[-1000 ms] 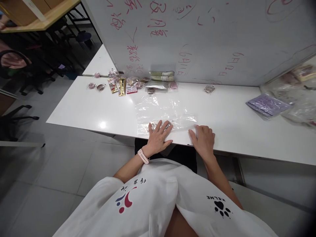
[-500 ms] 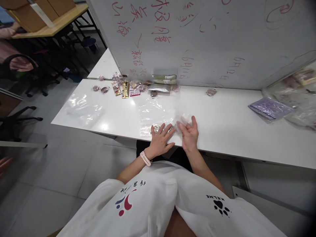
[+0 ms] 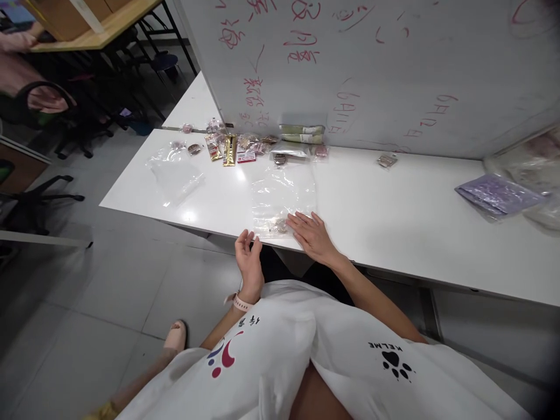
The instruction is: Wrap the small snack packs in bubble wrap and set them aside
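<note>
A clear plastic bag (image 3: 284, 189) lies flat at the table's front edge, with a small wrapped item (image 3: 277, 225) inside its near end. My right hand (image 3: 311, 238) rests palm down on the bag's near right part, fingers stretched out, their tips beside the item. At the near left corner of the bag is my left hand (image 3: 249, 262), wearing a pink wristband. Its fingers are loosely curled and apart, just over the table edge; whether they touch the plastic I cannot make out.
A second clear bag (image 3: 177, 178) lies to the left. Small snack packs, a gold sachet (image 3: 230, 150) and green packets (image 3: 301, 134) line the whiteboard (image 3: 367, 76). One wrapped snack (image 3: 387, 160) and a purple package (image 3: 499, 193) lie right. Another person's sandalled foot (image 3: 175, 336) shows at lower left.
My left hand has moved off the bag to its near left corner. My right hand has shifted left and now lies flat on it. The second bag has slid away and changed shape.
</note>
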Action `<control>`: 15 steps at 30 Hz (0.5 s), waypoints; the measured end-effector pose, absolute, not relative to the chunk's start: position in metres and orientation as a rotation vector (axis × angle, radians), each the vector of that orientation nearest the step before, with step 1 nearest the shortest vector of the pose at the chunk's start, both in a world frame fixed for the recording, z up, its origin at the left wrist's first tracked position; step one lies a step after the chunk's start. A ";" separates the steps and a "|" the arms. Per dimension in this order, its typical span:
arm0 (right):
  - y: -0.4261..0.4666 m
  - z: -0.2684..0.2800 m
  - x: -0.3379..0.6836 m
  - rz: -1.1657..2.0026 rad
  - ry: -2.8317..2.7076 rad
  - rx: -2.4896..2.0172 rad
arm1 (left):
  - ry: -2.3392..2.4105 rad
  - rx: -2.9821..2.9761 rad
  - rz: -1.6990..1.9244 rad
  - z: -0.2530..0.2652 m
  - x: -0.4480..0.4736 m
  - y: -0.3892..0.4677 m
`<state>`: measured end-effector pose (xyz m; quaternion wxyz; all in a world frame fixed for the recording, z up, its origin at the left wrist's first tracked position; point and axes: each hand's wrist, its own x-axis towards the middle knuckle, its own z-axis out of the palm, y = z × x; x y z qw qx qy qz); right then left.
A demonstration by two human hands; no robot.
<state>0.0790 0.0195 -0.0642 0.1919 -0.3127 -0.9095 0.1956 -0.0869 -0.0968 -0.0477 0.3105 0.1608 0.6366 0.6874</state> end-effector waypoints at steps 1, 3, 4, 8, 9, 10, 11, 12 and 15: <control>0.019 -0.064 0.079 0.551 -2.559 -0.893 | 1.606 0.272 1.815 -0.040 -0.089 -0.095; 0.017 -0.063 0.080 0.560 -2.565 -0.925 | 1.532 0.090 1.783 -0.024 -0.095 -0.090; 0.016 -0.063 0.079 0.564 -2.566 -0.939 | 1.526 0.048 1.760 -0.017 -0.099 -0.087; 0.015 -0.063 0.079 0.543 -2.575 -0.967 | 1.544 0.093 1.586 -0.002 -0.120 -0.074; 0.015 -0.063 0.079 0.533 -2.576 -0.971 | 1.538 0.145 1.537 -0.001 -0.126 -0.071; 0.015 -0.063 0.080 0.523 -2.578 -0.975 | 1.530 0.202 1.484 -0.002 -0.131 -0.068; 0.014 -0.063 0.080 0.515 -2.582 -0.978 | 1.522 0.261 1.424 -0.003 -0.134 -0.065; 0.013 -0.062 0.082 0.507 -2.586 -0.980 | 1.511 0.325 1.350 -0.004 -0.137 -0.062; 0.007 -0.063 0.092 0.475 -2.591 -0.994 | 1.496 0.568 1.076 -0.012 -0.131 -0.052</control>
